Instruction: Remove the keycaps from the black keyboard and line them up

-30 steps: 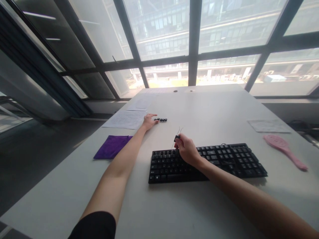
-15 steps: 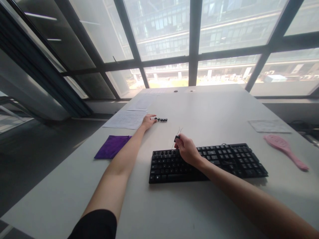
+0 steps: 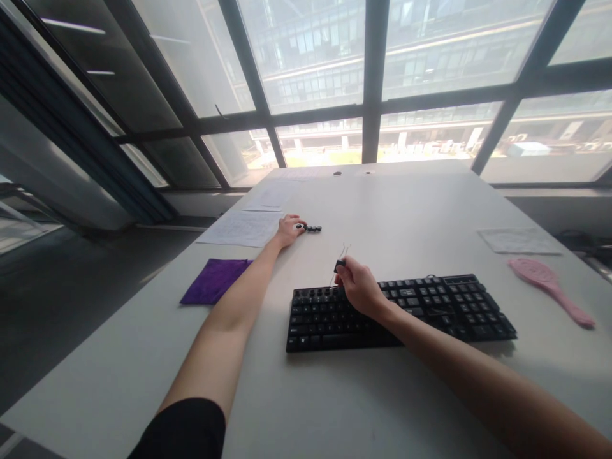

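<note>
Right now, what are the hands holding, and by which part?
The right hand holds a wire tool by its black handle. The left hand is at a black keycap; I can't tell if it's gripped.

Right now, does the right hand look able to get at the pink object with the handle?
Probably yes: nothing visible covers the pink object, right of the keyboard, though the right hand holds a wire tool.

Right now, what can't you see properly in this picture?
All in the head view:
- Keyboard: some keys are hidden behind the right hand and forearm.
- Wire tool: partly covered by the right hand's fingers.
- Small black pieces: too small to read any marks, near the left hand.
- Purple cloth: left forearm covers part.
- Papers: writing too faint.
</note>
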`<state>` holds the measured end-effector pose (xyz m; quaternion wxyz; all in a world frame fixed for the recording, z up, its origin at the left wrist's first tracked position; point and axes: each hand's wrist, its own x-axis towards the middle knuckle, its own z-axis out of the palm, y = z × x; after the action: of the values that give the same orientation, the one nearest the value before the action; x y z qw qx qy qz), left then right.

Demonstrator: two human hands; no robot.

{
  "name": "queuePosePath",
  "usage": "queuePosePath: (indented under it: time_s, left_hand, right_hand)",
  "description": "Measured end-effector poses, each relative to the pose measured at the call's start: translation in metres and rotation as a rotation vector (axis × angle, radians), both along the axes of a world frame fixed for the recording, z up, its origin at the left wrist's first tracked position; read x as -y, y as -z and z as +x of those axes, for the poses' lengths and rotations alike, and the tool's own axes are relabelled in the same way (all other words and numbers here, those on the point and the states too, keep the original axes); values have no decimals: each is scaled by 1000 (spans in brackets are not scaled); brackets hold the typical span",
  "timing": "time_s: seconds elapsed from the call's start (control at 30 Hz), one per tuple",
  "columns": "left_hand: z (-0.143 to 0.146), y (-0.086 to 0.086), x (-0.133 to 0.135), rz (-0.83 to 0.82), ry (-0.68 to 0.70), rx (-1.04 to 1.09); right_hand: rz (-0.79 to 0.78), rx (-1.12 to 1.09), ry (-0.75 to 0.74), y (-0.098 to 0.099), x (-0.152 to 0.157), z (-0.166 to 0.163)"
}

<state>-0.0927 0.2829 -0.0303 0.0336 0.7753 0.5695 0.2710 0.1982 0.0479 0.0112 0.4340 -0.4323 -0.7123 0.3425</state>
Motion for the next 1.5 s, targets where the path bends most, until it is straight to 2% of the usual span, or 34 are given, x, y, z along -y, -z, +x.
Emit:
queuePosePath:
  time_s: [0.97, 1.23, 1.5]
  left_hand:
    - [-3, -4, 4, -23, 4, 45]
    - [-15, -10, 5, -90, 57, 96]
    - [-16, -5, 6, -137, -1, 145]
  right_hand:
    - [13, 4, 3, -1, 1, 0]
    - [15, 8, 1, -1, 1, 0]
    - [19, 6, -3, 0, 1, 0]
